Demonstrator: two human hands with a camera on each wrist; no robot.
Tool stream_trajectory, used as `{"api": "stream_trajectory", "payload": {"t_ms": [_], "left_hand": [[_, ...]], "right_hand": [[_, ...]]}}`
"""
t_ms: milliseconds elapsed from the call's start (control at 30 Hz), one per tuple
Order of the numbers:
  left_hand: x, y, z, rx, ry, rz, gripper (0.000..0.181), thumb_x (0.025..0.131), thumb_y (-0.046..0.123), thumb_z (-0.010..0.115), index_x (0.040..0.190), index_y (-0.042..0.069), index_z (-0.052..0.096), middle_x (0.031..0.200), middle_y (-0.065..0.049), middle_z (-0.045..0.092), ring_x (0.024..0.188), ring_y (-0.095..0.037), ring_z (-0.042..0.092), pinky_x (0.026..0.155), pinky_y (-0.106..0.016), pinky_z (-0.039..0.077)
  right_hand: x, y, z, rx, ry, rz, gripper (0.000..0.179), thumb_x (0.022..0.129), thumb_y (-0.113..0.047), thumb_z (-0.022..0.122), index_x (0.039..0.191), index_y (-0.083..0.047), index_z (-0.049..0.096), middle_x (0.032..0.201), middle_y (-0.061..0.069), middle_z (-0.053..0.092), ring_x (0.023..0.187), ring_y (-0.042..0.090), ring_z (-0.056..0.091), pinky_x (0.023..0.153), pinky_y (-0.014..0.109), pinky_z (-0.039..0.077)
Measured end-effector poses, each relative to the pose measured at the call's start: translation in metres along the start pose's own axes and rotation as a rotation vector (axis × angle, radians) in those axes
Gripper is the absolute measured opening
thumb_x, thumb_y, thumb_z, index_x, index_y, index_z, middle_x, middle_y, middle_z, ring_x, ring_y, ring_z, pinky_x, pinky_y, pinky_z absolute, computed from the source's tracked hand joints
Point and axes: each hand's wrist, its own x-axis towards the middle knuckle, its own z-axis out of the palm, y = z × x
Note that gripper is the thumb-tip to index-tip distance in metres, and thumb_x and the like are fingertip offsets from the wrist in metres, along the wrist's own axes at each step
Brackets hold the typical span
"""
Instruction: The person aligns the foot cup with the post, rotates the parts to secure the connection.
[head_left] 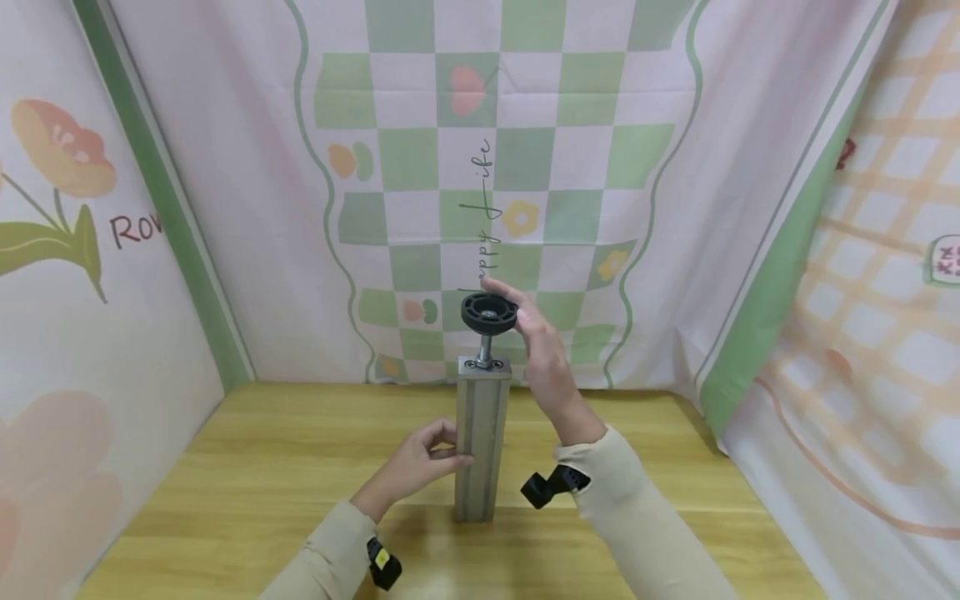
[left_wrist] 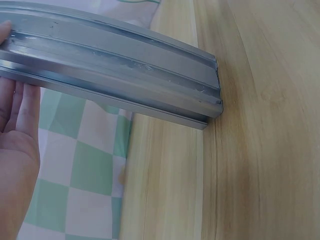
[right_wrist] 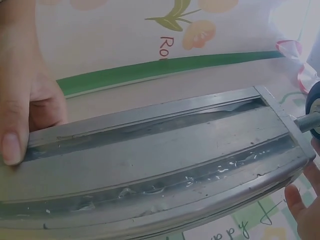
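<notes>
A silver aluminium profile (head_left: 480, 450) stands upright on the wooden table, with long grooves down its sides. A threaded rod (head_left: 486, 345) rises from its top end plate, carrying a black round levelling foot (head_left: 489, 327). My left hand (head_left: 414, 467) grips the profile about midway down, thumb on the near face, fingers on the far side. My right hand (head_left: 549, 362) is raised beside the foot, its fingers extended at the right and far side of the rim. In the right wrist view, the levelling foot (right_wrist: 315, 100) is cut off by the right edge.
The wooden table (head_left: 300, 433) reaches back to a hanging curtain (head_left: 525, 100) with green and white checks. More patterned cloth (head_left: 885, 350) hangs on the right, and a flowered cloth (head_left: 60, 350) on the left. Small black cameras sit on both wrists.
</notes>
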Motion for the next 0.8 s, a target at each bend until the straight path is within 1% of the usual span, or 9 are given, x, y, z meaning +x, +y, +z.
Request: {"api": "stream_trajectory", "payload": {"t_ms": [133, 267, 333, 467, 567, 600, 667, 733, 800], "left_hand": [[0.000, 0.000, 0.000, 0.002, -0.003, 0.002, 0.029, 0.092, 0.009, 0.075, 0.114, 0.000, 0.058, 0.116, -0.014, 0.059, 0.111, -0.027, 0.063, 0.092, -0.035, 0.057], [0.000, 0.000, 0.000, 0.006, 0.003, -0.007, 0.030, 0.091, 0.011, 0.076, 0.113, 0.001, 0.059, 0.116, -0.013, 0.059, 0.112, -0.027, 0.063, 0.093, -0.035, 0.057], [0.000, 0.000, 0.000, 0.007, 0.009, -0.016, 0.030, 0.091, 0.011, 0.077, 0.112, 0.000, 0.059, 0.116, -0.013, 0.060, 0.113, -0.027, 0.063, 0.092, -0.034, 0.057], [0.000, 0.000, 0.001, 0.016, 0.019, -0.029, 0.031, 0.090, 0.011, 0.077, 0.113, 0.000, 0.059, 0.116, -0.013, 0.059, 0.113, -0.028, 0.062, 0.093, -0.033, 0.057], [-0.001, 0.001, 0.001, 0.022, 0.022, -0.029, 0.032, 0.090, 0.011, 0.077, 0.113, 0.000, 0.059, 0.116, -0.014, 0.059, 0.114, -0.029, 0.062, 0.094, -0.032, 0.056], [-0.001, 0.001, 0.001, 0.022, 0.023, -0.029, 0.032, 0.090, 0.011, 0.077, 0.113, -0.001, 0.059, 0.116, -0.014, 0.059, 0.114, -0.029, 0.062, 0.094, -0.032, 0.056], [-0.001, 0.001, 0.001, 0.021, 0.024, -0.028, 0.032, 0.090, 0.011, 0.077, 0.113, -0.001, 0.058, 0.116, -0.015, 0.059, 0.115, -0.029, 0.062, 0.094, -0.032, 0.055], [0.000, 0.000, 0.000, 0.018, 0.024, -0.028, 0.031, 0.090, 0.011, 0.077, 0.112, -0.001, 0.059, 0.116, -0.016, 0.059, 0.115, -0.029, 0.062, 0.094, -0.033, 0.056], [0.000, 0.000, 0.000, 0.016, 0.023, -0.026, 0.031, 0.090, 0.011, 0.077, 0.112, -0.001, 0.059, 0.116, -0.016, 0.059, 0.115, -0.029, 0.062, 0.094, -0.033, 0.056]], "right_hand": [[-0.001, 0.000, 0.000, 0.020, 0.008, 0.007, 0.051, 0.106, -0.022, 0.022, 0.145, -0.002, 0.048, 0.148, 0.010, 0.050, 0.140, 0.024, 0.039, 0.115, 0.051, 0.028], [-0.002, -0.001, 0.000, 0.014, 0.027, 0.054, 0.049, 0.107, -0.028, 0.027, 0.144, -0.007, 0.050, 0.146, 0.009, 0.050, 0.137, 0.024, 0.042, 0.117, 0.049, 0.025], [-0.004, -0.002, 0.001, 0.012, 0.043, 0.077, 0.047, 0.107, -0.030, 0.031, 0.144, -0.008, 0.051, 0.146, 0.008, 0.050, 0.133, 0.024, 0.045, 0.116, 0.048, 0.026], [-0.007, -0.003, 0.004, 0.033, 0.100, 0.101, 0.043, 0.104, -0.027, 0.041, 0.138, -0.003, 0.052, 0.144, 0.008, 0.051, 0.122, 0.027, 0.052, 0.106, 0.042, 0.039], [-0.008, -0.005, 0.007, 0.032, 0.153, 0.116, 0.038, 0.102, -0.025, 0.048, 0.132, -0.002, 0.052, 0.142, 0.006, 0.052, 0.111, 0.028, 0.055, 0.091, 0.037, 0.047], [-0.009, -0.006, 0.008, 0.022, 0.169, 0.118, 0.036, 0.101, -0.025, 0.050, 0.130, -0.003, 0.053, 0.141, 0.005, 0.052, 0.108, 0.027, 0.055, 0.088, 0.036, 0.047], [-0.009, -0.006, 0.009, -0.007, 0.199, 0.111, 0.034, 0.099, -0.024, 0.055, 0.127, -0.004, 0.054, 0.138, 0.004, 0.054, 0.103, 0.026, 0.053, 0.084, 0.035, 0.046], [-0.008, -0.006, 0.010, -0.050, 0.225, 0.092, 0.032, 0.097, -0.023, 0.059, 0.124, -0.005, 0.055, 0.135, 0.004, 0.055, 0.099, 0.025, 0.050, 0.084, 0.035, 0.042], [-0.008, -0.006, 0.011, -0.092, 0.248, 0.059, 0.031, 0.095, -0.020, 0.064, 0.120, -0.005, 0.055, 0.132, 0.005, 0.057, 0.096, 0.024, 0.047, 0.086, 0.037, 0.039]]}}
